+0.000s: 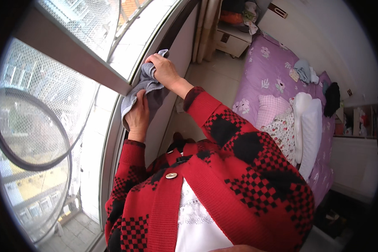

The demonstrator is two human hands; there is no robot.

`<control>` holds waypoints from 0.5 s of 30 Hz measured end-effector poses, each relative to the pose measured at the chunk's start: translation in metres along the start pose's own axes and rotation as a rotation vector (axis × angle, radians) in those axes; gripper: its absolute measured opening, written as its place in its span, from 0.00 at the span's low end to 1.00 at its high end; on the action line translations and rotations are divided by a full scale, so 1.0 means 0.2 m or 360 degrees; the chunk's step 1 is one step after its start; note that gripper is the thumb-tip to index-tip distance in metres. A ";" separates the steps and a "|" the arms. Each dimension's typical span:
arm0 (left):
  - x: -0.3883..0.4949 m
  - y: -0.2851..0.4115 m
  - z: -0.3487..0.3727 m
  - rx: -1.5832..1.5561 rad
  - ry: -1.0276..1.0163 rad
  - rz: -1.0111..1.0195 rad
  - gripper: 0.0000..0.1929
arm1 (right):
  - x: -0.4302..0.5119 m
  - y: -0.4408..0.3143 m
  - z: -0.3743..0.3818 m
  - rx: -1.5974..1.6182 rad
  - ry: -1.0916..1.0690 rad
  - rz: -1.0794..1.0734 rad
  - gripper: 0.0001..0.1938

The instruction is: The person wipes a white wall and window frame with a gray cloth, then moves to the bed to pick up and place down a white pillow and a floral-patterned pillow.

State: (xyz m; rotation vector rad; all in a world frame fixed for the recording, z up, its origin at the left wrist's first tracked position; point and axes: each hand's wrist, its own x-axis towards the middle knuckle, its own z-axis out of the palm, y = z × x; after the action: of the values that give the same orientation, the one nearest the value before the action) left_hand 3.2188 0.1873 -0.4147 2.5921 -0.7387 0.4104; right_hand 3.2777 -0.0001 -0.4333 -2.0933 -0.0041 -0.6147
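Observation:
A grey cloth (148, 86) lies bunched over the window sill and the lower window frame (115, 138). My right hand (166, 71) grips its far end, with a fold sticking out beyond the fingers. Nearer to me, my left hand (138, 115) is under or within the cloth's near end, its thumb on top and most of its fingers hidden by the fabric. Part of the cloth hangs down the room side of the sill. Close by the left hand, a grey window mullion (82, 63) meets the lower frame.
Left of the frame, a mesh net with a dark round rim (34, 168) hangs outside. Across the tiled floor (204, 75) stands a bed with a purple floral cover (261, 69), pillows and clothes. A white bedside cabinet (231, 41) and a beige curtain (204, 31) are at the far end.

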 end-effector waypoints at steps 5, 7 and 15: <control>0.10 0.03 0.05 -0.0270 0.0034 0.0069 0.07 | 0.05 0.04 -0.01 -0.0075 0.0028 0.0045 0.05; 0.14 0.04 0.06 -0.0347 -0.0016 0.0100 0.07 | 0.06 0.04 -0.02 -0.0099 0.0005 0.0101 0.05; 0.34 0.10 0.09 -0.0508 -0.0181 0.0015 0.09 | 0.17 0.06 -0.11 -0.0164 0.0057 0.0162 0.04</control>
State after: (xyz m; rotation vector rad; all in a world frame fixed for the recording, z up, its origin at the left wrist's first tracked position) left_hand 3.2648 0.1339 -0.3980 2.3253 -0.7843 0.1335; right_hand 3.3010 -0.0313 -0.4189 -2.1668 0.1569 -0.6016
